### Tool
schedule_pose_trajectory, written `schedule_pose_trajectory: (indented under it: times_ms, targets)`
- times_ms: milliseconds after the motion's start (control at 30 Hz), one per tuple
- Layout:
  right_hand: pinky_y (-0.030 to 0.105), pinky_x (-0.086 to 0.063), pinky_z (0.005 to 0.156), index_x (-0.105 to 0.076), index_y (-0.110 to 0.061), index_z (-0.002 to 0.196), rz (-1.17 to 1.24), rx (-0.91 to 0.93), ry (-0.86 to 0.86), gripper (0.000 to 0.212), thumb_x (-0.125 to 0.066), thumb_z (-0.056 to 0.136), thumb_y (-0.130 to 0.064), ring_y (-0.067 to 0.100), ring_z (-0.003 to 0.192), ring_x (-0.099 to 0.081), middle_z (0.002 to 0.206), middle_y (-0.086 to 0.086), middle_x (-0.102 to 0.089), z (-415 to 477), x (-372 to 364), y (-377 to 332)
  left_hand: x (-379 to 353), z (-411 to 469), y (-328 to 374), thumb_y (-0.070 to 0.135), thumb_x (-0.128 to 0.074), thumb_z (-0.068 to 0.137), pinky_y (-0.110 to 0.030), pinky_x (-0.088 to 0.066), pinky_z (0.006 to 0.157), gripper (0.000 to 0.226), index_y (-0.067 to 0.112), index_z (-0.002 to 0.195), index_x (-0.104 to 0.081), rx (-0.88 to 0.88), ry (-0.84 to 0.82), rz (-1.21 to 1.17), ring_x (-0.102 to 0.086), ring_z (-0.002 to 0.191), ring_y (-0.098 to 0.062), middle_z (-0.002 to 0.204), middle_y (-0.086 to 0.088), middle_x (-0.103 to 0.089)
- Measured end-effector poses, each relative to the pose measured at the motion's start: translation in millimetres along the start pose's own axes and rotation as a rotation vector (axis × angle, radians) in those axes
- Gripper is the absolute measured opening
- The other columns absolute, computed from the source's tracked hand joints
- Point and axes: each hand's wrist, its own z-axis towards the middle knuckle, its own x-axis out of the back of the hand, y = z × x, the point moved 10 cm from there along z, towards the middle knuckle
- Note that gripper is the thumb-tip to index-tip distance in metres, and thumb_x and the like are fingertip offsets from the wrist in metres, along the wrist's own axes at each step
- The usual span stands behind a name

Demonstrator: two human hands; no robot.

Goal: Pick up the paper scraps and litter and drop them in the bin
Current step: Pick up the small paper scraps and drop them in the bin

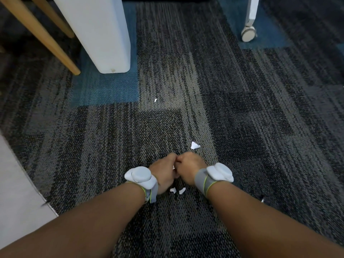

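Observation:
Small white paper scraps lie on the dark striped carpet. One triangular scrap (194, 145) sits just beyond my hands, two scraps (177, 190) lie below my wrists, and a tiny scrap (155, 100) lies farther ahead. My left hand (164, 173) and my right hand (188, 167) are low over the carpet, knuckles touching, both with fingers curled. A bit of white paper (173, 167) shows between them; which hand grips it is hidden. No bin is in view.
A white panel leg (104, 34) and wooden legs (41, 36) stand at the upper left. A castor wheel (248, 34) is at the upper right. A pale flat surface (16, 183) fills the left edge. A small sliver (262, 200) lies by my right forearm.

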Motion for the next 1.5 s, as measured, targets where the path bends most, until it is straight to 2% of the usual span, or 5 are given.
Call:
schedule_pose_trajectory:
  times_ms: [267,500,800,1133,1500]
  targets:
    - [0.031,-0.048,0.079,-0.061,-0.013,0.099,-0.030,-0.066,0.321,0.026,-0.059,0.083,-0.033,0.035,0.101,-0.061,0.111,0.016,-0.063,18,58,26,4,4,-38,0.020,-0.038,0.100,-0.031,-0.048,0.085,0.024,0.015,0.105,-0.061,0.123,0.013,-0.112,-0.058,0.101,-0.028,0.114,-0.008,-0.063]
    - [0.026,-0.038,0.072,-0.062,-0.010,0.108,-0.120,-0.089,0.305,0.020,-0.050,0.094,-0.018,0.036,0.104,-0.061,0.112,0.019,-0.065,41,61,28,30,8,-60,0.050,-0.051,0.093,-0.034,-0.036,0.065,0.040,0.018,0.071,-0.045,0.172,0.118,-0.168,-0.048,0.073,-0.028,0.068,-0.001,-0.046]
    - [0.028,-0.047,0.069,-0.074,-0.002,0.086,0.183,0.218,-0.031,0.020,-0.059,0.085,-0.015,0.032,0.083,-0.061,0.085,0.019,-0.069,44,7,-88,67,17,-72,0.031,-0.060,0.089,-0.041,-0.050,0.087,0.030,0.012,0.111,-0.062,0.161,0.190,-0.188,-0.061,0.103,-0.034,0.110,-0.012,-0.067]
    - [0.033,-0.048,0.087,-0.059,-0.013,0.113,-0.025,0.123,0.415,0.030,-0.060,0.089,-0.031,0.035,0.107,-0.062,0.110,0.015,-0.070,146,88,-115,63,32,-99,0.031,-0.033,0.104,-0.037,-0.043,0.079,0.035,0.004,0.110,-0.054,0.243,0.042,-0.299,-0.057,0.099,-0.033,0.121,-0.013,-0.059]
    - [0.033,-0.042,0.072,-0.055,-0.014,0.101,-0.120,0.071,0.379,0.018,-0.051,0.094,-0.030,0.037,0.090,-0.058,0.112,0.019,-0.065,194,91,-113,61,31,-99,0.029,-0.034,0.104,-0.034,-0.040,0.075,0.030,0.006,0.103,-0.054,0.231,0.038,-0.333,-0.056,0.102,-0.033,0.121,-0.013,-0.060]
